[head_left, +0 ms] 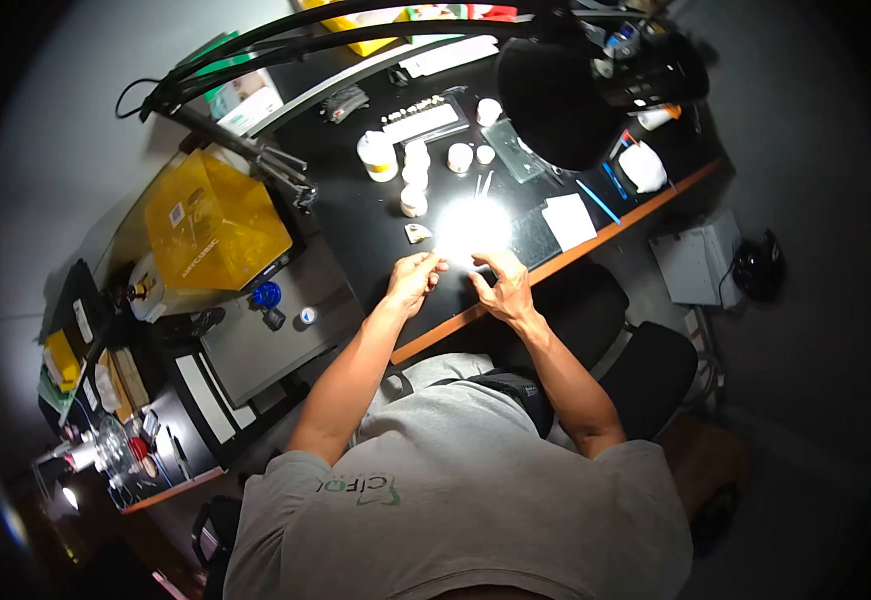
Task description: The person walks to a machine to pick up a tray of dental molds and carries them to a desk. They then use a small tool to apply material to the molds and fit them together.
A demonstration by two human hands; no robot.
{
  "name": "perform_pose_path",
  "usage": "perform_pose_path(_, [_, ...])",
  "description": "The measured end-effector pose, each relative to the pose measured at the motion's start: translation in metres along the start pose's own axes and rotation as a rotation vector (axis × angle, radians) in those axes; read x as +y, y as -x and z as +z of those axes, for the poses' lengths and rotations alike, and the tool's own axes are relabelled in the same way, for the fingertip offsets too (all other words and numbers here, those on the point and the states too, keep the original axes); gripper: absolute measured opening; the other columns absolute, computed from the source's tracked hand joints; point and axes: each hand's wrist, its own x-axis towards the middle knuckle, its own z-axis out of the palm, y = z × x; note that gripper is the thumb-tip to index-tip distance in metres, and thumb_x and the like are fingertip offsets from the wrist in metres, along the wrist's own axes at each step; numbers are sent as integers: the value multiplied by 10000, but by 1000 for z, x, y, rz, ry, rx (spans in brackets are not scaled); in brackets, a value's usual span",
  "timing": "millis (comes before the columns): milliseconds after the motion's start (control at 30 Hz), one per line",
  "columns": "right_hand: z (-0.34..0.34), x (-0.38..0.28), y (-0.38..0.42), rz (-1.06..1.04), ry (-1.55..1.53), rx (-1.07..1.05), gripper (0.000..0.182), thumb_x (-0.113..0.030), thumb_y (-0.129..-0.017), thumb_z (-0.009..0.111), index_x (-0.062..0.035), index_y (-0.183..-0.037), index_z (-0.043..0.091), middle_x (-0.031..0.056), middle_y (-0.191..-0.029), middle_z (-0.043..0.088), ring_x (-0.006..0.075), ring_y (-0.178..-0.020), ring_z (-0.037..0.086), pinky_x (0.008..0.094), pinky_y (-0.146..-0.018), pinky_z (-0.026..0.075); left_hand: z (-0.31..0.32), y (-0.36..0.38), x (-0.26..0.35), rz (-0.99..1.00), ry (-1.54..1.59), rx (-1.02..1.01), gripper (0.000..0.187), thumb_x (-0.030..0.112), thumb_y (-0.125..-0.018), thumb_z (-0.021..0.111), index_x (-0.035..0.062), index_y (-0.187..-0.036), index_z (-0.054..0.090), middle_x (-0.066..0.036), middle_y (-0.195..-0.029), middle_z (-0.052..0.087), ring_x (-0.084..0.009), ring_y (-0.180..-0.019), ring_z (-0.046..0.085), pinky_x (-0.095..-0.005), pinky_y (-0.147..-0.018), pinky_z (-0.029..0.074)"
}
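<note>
My left hand is over the near part of the black desk, its fingertips pinched together. Whatever they hold is too small or too washed out to name. To its right, my right hand has curved fingers, with the thumb and index tips apart and nothing visible between them. Strong glare just beyond both hands hides part of the desktop. Two thin pale sticks show past the glare. A small pale piece lies beyond my left hand, near a white jar.
A black lamp hangs over the desk. Farther back are a white bottle, several small jars and a tray of small pieces. White paper and a blue stick lie right. An amber-covered machine stands left.
</note>
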Motion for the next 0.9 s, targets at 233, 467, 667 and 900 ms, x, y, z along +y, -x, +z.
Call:
perform_pose_path(233, [30,-24,-10,85,-195,44,525,-41,-811,806,-60,-1315,659,114,-1012,795,258,-919,768,380,-792,597,4,17,5,-221,374,-100,294,319,-1048,671,38,-1132,669,62,-755,435,-33,-547,322,-209,-510,286])
perform_pose_path(467, [53,-26,-15,-23,-178,68,487,-49,-813,816,-71,-1281,686,89,-982,804,265,-847,761,377,-789,576,-3,28,1,-156,326,8,272,367,-1023,703,99,-1001,668,74,-712,463,-20,-503,335,-200,-449,258])
perform_pose_path(667, [56,-20,-12,-96,-109,60,432,-49,-801,806,-69,-1223,714,92,-927,799,275,-835,759,374,-776,576,-9,38,0,-108,128,72,244,316,-1021,669,73,-1049,668,57,-724,502,-35,-535,377,-213,-479,303])
perform_pose_path(900, [40,-12,-5,87,-64,52,397,-61,-809,783,-71,-1200,716,105,-876,791,275,-787,762,377,-733,578,-23,22,-11,360,-752,271,285,61,-917,573,17,-1189,646,-141,-1026,749,-269,-961,710,-377,-868,555])
